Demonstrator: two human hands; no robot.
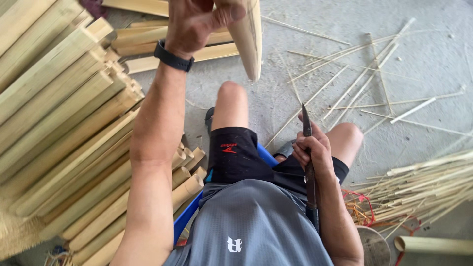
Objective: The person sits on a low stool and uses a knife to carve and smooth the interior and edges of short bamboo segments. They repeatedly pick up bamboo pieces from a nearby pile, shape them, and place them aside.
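- A split bamboo slat [248, 39] is held up at about 12 o'clock in the view by the left hand [197, 22]; the fingers are wrapped and pressed together around its upper part, with the thumb laid across the front.
- The slat is seen hanging nearly upright, slightly tilted, its lower end free in the air above the left knee [231, 96] and clear of the floor.
- A black wristband [171, 57] is worn on the left wrist.
- A long knife [308, 162] is gripped by the right hand [311, 150] at about 4 o'clock; the fingers are closed tightly around it, and the dark blade is pointed upward, towards 12 o'clock, with the handle running down along the forearm.
- The knife and the slat are kept well apart; no contact between them is shown.
- A large stack of split bamboo pieces [64, 123] is piled from 8 o'clock to 11 o'clock, just beside the left arm.
- More bamboo slats [148, 49] are laid on the floor near 12 o'clock, behind the raised hand.
- Thin bamboo strips [354, 79] are scattered over the concrete floor [433, 54] between 1 and 3 o'clock.
- A bundle of thin sticks [428, 184] is laid at 4 o'clock, near the right elbow, with red string [362, 207] beside it.
- A blue seat [185, 221] is partly seen under the person, who is dressed in a grey shirt [251, 226] and black shorts [234, 152].
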